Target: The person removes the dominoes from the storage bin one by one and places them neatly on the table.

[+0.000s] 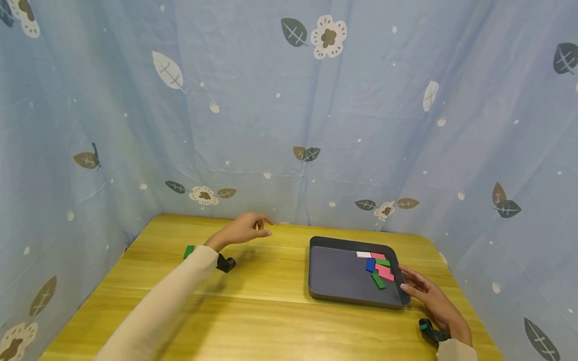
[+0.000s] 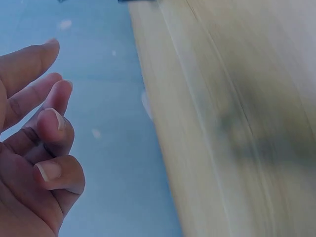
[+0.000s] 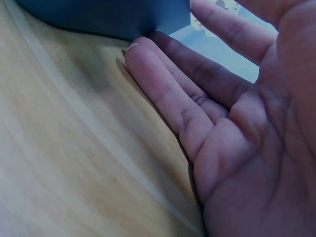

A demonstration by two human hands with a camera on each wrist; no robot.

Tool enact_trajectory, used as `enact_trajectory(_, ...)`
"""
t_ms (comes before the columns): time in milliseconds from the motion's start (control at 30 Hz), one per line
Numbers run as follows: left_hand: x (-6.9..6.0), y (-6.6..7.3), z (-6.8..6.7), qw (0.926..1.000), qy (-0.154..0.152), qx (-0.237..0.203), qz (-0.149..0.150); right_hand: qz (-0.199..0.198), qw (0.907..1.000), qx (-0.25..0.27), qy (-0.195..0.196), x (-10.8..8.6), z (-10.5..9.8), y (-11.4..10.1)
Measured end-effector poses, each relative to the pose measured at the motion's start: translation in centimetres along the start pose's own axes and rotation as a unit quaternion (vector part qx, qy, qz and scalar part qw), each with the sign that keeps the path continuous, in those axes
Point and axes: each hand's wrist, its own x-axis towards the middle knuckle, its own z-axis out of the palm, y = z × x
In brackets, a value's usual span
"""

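Note:
My left hand (image 1: 246, 228) hangs above the far middle of the table, left of the tray, with loosely bent fingers (image 2: 57, 126) and nothing between them. At the right end of a dark grey tray (image 1: 334, 273), my right hand (image 1: 431, 296) has its fingers at the outer wall. The right wrist view shows these fingers (image 3: 163, 84) nearly straight, low by the table, at the tray's side (image 3: 113, 17). Inside the tray's right part lie several small flat blocks: a white block (image 1: 363, 254), a blue block (image 1: 370, 264), a green block (image 1: 378, 281) and pink blocks (image 1: 384, 272) among them.
Another green block (image 1: 188, 251) lies on the wooden table (image 1: 266, 321) at the left, partly hidden by the left sleeve (image 1: 167, 301). A blue patterned curtain (image 1: 253, 125) hangs along the table's back and sides. Black straps with small devices (image 1: 433, 332) sit on both wrists.

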Motion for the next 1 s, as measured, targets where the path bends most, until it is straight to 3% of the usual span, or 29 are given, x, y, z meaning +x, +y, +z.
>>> enact_trajectory(267, 3.5, 2.9, 1.9, 0.9990, -0.006, 0.028, 0.036, 0.005, 1.0000, 0.008, 0.001, 0.0, 0.0, -0.3)
enact_trajectory(833, 9.9, 9.2, 6.6, 0.9956, -0.037, -0.005, 0.086, 0.002, 0.9999, 0.013, 0.007, 0.1, 0.1, 0.0)
enact_trajectory(1000, 11.3, 10.0, 8.3, 0.9937, -0.048, -0.026, 0.098, 0.002, 0.9998, 0.018, 0.007, 0.1, 0.0, 0.1)
